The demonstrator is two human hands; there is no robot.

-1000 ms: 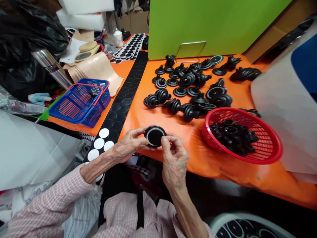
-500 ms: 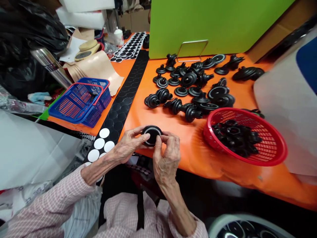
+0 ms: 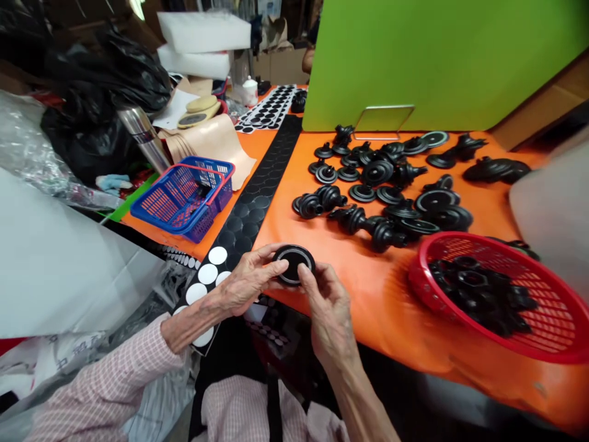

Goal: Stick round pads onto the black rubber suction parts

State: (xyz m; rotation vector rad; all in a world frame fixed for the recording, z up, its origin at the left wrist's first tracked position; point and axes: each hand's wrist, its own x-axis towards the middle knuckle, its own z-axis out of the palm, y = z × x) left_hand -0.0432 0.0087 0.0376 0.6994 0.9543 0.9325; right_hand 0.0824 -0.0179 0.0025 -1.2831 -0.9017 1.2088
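Observation:
A round black disc (image 3: 294,256) with a pale ring on its face is held between both hands at the table's front edge. My left hand (image 3: 252,277) grips its left side, thumb on the face. My right hand (image 3: 329,301) is closed on its right side, with the thumb on the face near the ring. Left of the hands runs a long black strip (image 3: 251,205) with round cut shapes, and white circles (image 3: 196,293) at its near end. Beyond the hands, many black ribbed parts (image 3: 377,173) are spread over the orange table (image 3: 294,236).
A red basket (image 3: 426,288) with black pieces stands at the right. At the left is a blue basket (image 3: 184,227) with a red handle. A metal flask (image 3: 145,138) and tan sheets lie behind it. A green board (image 3: 442,67) stands at the back.
The view has shifted, so the table and baskets appear lower and farther right. My right thumb now presses flatter on the disc's face; both hands still hold it.

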